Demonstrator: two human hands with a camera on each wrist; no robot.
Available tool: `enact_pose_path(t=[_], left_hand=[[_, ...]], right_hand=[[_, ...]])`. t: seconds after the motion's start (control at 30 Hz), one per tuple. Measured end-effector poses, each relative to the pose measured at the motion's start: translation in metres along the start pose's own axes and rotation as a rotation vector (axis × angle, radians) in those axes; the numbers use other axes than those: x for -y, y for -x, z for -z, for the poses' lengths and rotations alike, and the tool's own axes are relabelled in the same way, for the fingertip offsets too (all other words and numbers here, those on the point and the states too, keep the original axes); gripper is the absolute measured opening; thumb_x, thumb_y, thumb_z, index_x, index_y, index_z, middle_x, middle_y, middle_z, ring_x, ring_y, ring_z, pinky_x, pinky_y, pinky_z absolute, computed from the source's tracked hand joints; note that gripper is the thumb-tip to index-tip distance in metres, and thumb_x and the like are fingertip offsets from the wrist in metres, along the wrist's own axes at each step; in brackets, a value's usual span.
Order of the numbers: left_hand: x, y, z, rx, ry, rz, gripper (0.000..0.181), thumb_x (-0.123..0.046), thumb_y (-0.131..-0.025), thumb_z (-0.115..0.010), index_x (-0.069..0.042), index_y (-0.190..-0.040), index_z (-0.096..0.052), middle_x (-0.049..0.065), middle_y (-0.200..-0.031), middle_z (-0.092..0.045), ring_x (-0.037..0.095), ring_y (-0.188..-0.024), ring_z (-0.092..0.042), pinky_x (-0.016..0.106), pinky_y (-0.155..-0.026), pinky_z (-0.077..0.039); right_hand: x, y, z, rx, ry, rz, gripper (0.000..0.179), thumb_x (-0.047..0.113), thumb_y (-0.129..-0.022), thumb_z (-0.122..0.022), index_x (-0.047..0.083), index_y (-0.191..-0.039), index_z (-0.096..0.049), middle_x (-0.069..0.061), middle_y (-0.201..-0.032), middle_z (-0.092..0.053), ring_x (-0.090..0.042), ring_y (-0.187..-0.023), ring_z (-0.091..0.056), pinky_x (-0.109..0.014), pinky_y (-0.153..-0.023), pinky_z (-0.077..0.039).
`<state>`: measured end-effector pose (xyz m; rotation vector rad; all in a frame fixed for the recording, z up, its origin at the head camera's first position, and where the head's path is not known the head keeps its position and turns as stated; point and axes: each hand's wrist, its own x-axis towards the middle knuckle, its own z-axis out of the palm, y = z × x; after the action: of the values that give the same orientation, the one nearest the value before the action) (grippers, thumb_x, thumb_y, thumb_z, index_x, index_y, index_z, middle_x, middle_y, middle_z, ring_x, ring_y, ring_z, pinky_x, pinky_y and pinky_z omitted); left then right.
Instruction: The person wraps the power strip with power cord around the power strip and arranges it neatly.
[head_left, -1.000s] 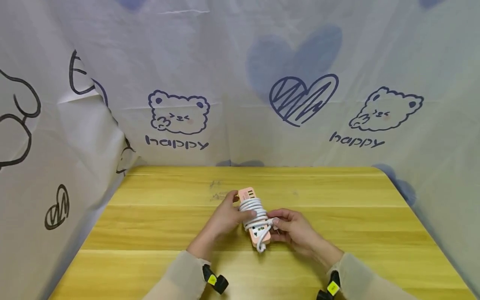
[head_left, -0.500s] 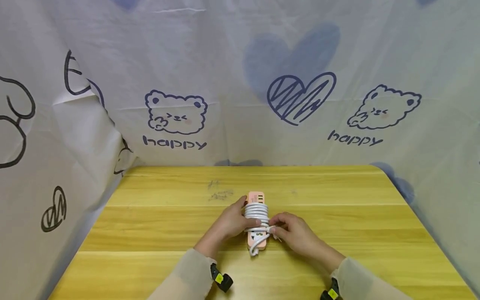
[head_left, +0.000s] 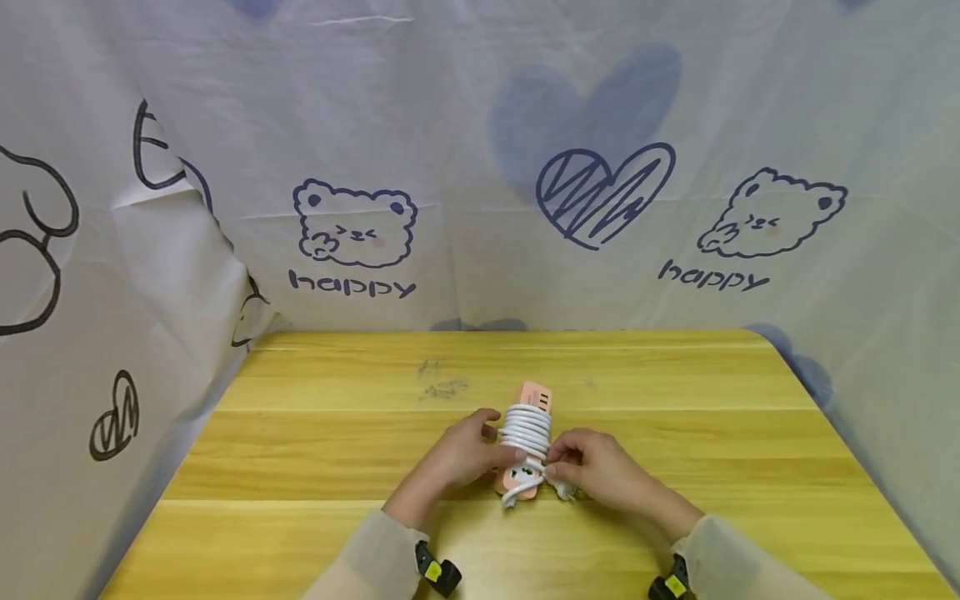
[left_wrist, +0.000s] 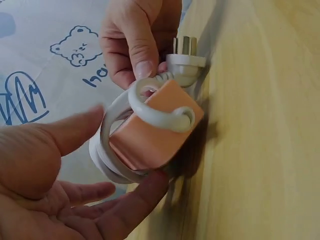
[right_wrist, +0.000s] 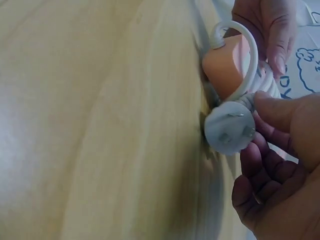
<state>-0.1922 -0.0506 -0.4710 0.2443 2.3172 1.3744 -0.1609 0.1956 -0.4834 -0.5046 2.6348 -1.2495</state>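
A pink power strip point(head_left: 535, 395) has its white cord point(head_left: 527, 430) wound round it in several turns. My left hand point(head_left: 467, 450) holds it from the left, thumb over the coils and fingers along its underside. The end face of the strip point(left_wrist: 150, 135) shows in the left wrist view, with the cord looping out of it. My right hand point(head_left: 603, 468) pinches the cord just behind the white plug point(right_wrist: 230, 127), beside the strip's near end. The plug's metal prongs point(left_wrist: 185, 46) point away from the strip.
The strip is over a yellow wood-grain table point(head_left: 337, 458), close to its surface. Behind and along the sides hangs a pale cloth point(head_left: 465, 167) printed with bears and hearts. Each wrist wears a black strap, the left one with a small camera point(head_left: 448, 577).
The strip has shifted right, its far end swinging from leaning left to leaning right. The left hand has moved right with it. The plug now shows below the right fingers.
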Motion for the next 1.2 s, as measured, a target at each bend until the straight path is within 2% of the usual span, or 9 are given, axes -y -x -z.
enact_pose_path(t=[0.17,0.33,0.47,0.6,0.73,0.97,1.2], left_hand=[[0.0,0.003,-0.002,0.038,-0.012,-0.018,0.078,-0.033,-0.091,-0.085,0.0,-0.151,-0.048,0.015,-0.118,-0.07,0.021,-0.092,-0.068,0.035,-0.074,-0.057],[-0.001,0.005,-0.003,0.021,-0.045,-0.016,0.078,-0.029,-0.092,-0.082,0.002,-0.154,-0.045,0.019,-0.122,-0.07,0.022,-0.096,-0.068,0.037,-0.078,-0.057],[-0.001,0.009,-0.005,0.021,0.018,0.03,0.083,-0.025,-0.095,-0.08,0.006,-0.158,-0.036,0.02,-0.117,-0.07,0.023,-0.089,-0.07,0.039,-0.074,-0.06],[-0.001,0.014,-0.008,0.003,0.082,0.052,0.092,-0.024,-0.095,-0.081,0.008,-0.161,-0.025,0.019,-0.107,-0.068,0.024,-0.077,-0.071,0.04,-0.066,-0.063],[-0.002,0.015,-0.01,-0.031,0.052,0.041,0.101,-0.029,-0.092,-0.084,0.007,-0.163,-0.022,0.02,-0.11,-0.069,0.022,-0.077,-0.071,0.039,-0.065,-0.062],[-0.004,0.016,-0.009,-0.029,0.022,0.033,0.105,-0.036,-0.091,-0.084,0.004,-0.164,-0.021,0.014,-0.109,-0.071,0.021,-0.079,-0.071,0.038,-0.068,-0.061],[-0.004,0.016,-0.012,0.008,0.036,0.001,0.106,-0.027,-0.087,-0.089,0.003,-0.164,-0.022,0.012,-0.104,-0.068,0.022,-0.077,-0.069,0.038,-0.066,-0.06]], right_hand=[[0.001,-0.001,-0.002,0.002,0.054,0.003,0.009,0.021,-0.096,-0.078,0.016,-0.094,-0.072,0.005,-0.087,-0.065,-0.006,-0.076,-0.058,-0.023,-0.066,-0.05],[0.003,-0.001,-0.004,0.028,0.157,0.024,0.011,0.023,-0.094,-0.082,0.017,-0.096,-0.072,0.008,-0.088,-0.064,-0.006,-0.078,-0.057,-0.025,-0.068,-0.05],[0.005,-0.001,-0.006,-0.045,0.321,0.066,0.014,0.024,-0.09,-0.085,0.019,-0.096,-0.074,0.01,-0.092,-0.063,-0.007,-0.086,-0.056,-0.03,-0.077,-0.051],[0.007,-0.001,-0.006,-0.117,0.441,0.111,0.014,0.024,-0.087,-0.087,0.017,-0.094,-0.076,0.008,-0.092,-0.063,-0.008,-0.087,-0.057,-0.034,-0.08,-0.052],[0.011,0.0,-0.003,-0.088,0.458,0.121,0.019,0.023,-0.086,-0.088,0.015,-0.099,-0.077,0.007,-0.095,-0.065,-0.011,-0.089,-0.061,-0.036,-0.083,-0.055],[0.013,0.005,0.003,-0.028,0.441,0.118,0.027,0.028,-0.086,-0.088,0.014,-0.106,-0.076,0.005,-0.1,-0.067,-0.015,-0.095,-0.063,-0.041,-0.086,-0.055],[0.01,0.007,0.005,-0.004,0.419,0.077,0.028,0.028,-0.086,-0.089,0.016,-0.107,-0.076,0.007,-0.098,-0.066,-0.011,-0.089,-0.061,-0.036,-0.081,-0.054]])
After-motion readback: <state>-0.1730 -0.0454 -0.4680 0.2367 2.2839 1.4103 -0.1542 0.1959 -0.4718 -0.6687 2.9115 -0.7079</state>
